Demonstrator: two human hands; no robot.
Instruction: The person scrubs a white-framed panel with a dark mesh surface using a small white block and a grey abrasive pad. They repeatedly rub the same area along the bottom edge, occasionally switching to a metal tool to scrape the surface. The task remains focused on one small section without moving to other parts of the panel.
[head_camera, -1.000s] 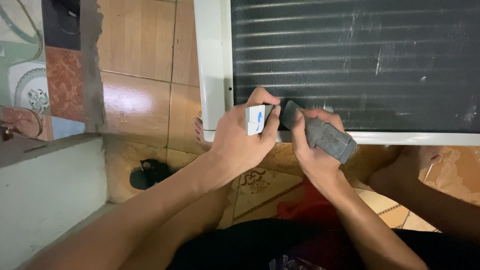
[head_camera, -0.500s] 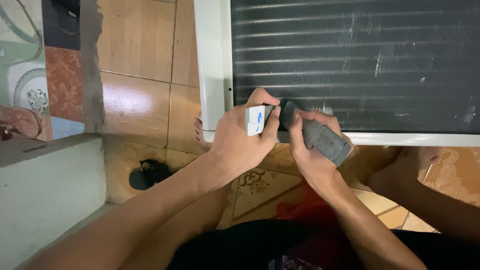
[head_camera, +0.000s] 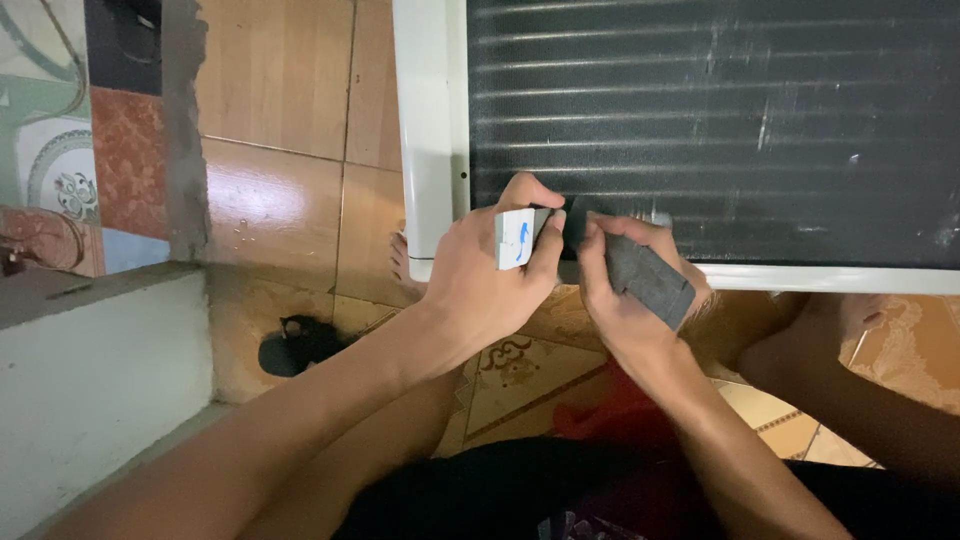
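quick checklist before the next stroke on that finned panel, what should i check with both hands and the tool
1. Left hand has a firm hold on the small white block: ok, thumb and fingers wrap it.
2. Right hand has a firm hold on the dark grey tool: ok, its handle lies in the palm.
3. Tool tip meets the dark finned panel: cannot tell, fingers hide the tip.
4. Hands are at the panel's lower edge, just above the white frame: ok.
5. Fins are straight in the area ahead: not ok, pale scuffs and bent patches show across the panel.
6. Bare foot under the frame corner is out of the way: cannot tell.
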